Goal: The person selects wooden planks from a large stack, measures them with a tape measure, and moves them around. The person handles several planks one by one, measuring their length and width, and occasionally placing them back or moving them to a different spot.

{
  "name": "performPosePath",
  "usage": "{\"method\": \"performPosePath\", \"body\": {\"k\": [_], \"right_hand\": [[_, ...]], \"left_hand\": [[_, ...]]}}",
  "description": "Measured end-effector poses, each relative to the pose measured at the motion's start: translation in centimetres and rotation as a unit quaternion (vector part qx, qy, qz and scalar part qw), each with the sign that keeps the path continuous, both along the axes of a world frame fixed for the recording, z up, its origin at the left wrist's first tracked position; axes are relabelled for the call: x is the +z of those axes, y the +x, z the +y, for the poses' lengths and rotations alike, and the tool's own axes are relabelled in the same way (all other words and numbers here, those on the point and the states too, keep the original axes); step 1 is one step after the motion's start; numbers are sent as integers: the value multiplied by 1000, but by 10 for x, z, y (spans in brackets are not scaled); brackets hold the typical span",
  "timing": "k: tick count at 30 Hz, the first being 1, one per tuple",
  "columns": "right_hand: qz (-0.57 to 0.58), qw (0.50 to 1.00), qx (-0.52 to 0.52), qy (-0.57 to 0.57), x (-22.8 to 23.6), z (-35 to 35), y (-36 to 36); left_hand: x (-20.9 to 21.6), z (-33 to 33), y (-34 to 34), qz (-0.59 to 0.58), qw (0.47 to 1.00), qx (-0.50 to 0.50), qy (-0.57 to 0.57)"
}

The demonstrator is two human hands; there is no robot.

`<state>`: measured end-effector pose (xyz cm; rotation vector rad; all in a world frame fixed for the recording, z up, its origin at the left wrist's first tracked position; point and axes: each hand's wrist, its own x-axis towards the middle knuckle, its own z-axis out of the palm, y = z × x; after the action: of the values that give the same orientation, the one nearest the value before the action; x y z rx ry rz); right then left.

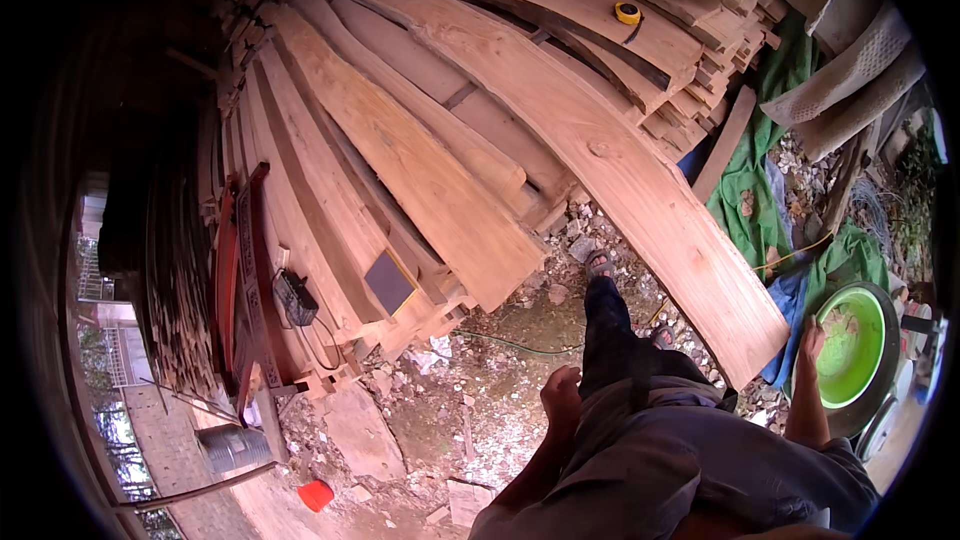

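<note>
My left hand (562, 395) hangs at my side over the rubble-strewn ground, its fingers curled into a fist with nothing showing in it. My right hand (812, 342) is by the left rim of a bright green basin (873, 340), its fingers bent. What it holds, if anything, is hidden, and I cannot tell whether it touches the rim. The basin has pale residue inside and sits within a dark round rim. Between my legs and the basin, the near end of a long, wide wooden plank (690, 255) sticks out from the stack.
Stacked boards (440, 180) fan out ahead. A yellow tape measure (627, 13) lies on them at the far right, a dark flat panel (389, 282) at the near left. Green sheeting (755, 185) lies right of the plank. A red scrap (316, 495) is on the ground.
</note>
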<state>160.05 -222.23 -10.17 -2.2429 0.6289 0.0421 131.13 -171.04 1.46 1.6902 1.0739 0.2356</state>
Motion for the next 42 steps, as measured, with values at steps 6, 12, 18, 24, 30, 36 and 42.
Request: {"method": "performPosePath", "body": {"k": [6, 12, 18, 24, 30, 36, 42], "right_hand": [[204, 899, -144, 360, -73, -97, -194], [370, 903, 77, 207, -65, -6, -224], [337, 898, 266, 96, -72, 42, -220], [358, 879, 231, 214, 20, 150, -196], [208, 811, 498, 224, 68, 366, -226], [1, 785, 600, 155, 53, 588, -251], [-158, 757, 630, -76, 161, 747, -295]], "left_hand": [[22, -44, -37, 47, 997, -69, 9], [10, -66, -85, 22, 1000, -6, -19], [4, -62, -109, -18, 998, -34, -48], [-6, -26, -194, 2, 999, -21, -24], [-41, 13, -342, -48, 979, 188, -59], [-112, 63, -466, -169, 954, 235, 82], [-64, 110, -462, -111, 952, 283, 15]]}}
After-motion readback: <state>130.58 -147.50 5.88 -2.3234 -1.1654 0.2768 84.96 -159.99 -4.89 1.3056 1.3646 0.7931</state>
